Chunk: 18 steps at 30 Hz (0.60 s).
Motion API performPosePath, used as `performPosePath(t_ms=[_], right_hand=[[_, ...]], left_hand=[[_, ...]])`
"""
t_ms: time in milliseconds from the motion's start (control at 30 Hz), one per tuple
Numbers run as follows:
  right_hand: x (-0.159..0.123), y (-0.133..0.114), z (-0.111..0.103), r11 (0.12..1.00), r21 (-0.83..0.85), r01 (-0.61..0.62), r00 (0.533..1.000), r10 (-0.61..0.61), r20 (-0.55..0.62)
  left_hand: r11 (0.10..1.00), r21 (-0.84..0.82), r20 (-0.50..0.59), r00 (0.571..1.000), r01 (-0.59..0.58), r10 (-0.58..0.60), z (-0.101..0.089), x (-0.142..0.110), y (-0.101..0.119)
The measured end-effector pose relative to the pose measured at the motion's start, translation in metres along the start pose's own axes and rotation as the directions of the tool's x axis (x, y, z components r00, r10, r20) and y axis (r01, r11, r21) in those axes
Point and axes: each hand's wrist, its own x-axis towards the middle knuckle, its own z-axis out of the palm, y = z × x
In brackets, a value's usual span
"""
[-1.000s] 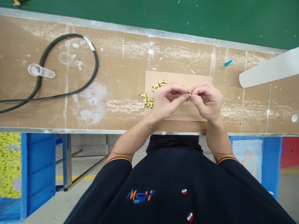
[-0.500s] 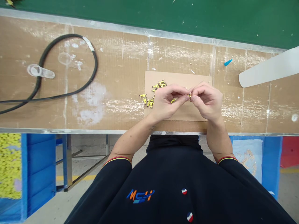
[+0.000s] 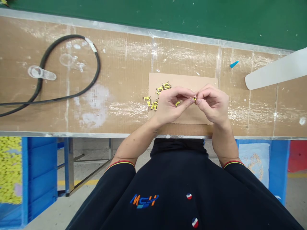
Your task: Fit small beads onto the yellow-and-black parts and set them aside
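My left hand and my right hand meet fingertip to fingertip over a small cardboard sheet on the bench. Both are curled in a pinch on a tiny yellow part held between them. Another small yellow part shows under my left fingers. A loose pile of several small yellow parts lies on the sheet's left edge, just beside my left hand.
A black cable loops across the left of the cardboard-covered bench. A clear plastic piece lies inside the loop. A blue tip and a white blade lie at the right. Blue bins stand below, one with yellow parts.
Both hands stay pinched together over the sheet; the fingers have shifted only slightly around the tiny part.
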Motion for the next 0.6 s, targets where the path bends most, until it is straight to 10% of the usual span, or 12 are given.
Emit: performPosePath(t_ms=[600], right_hand=[[0.0041, -0.0059, -0.0031, 0.935, 0.219, -0.279, 0.959, 0.258, 0.122]], left_hand=[[0.987, 0.12, -0.004, 0.995, 0.103, -0.103, -0.0012, -0.001, 0.0057]])
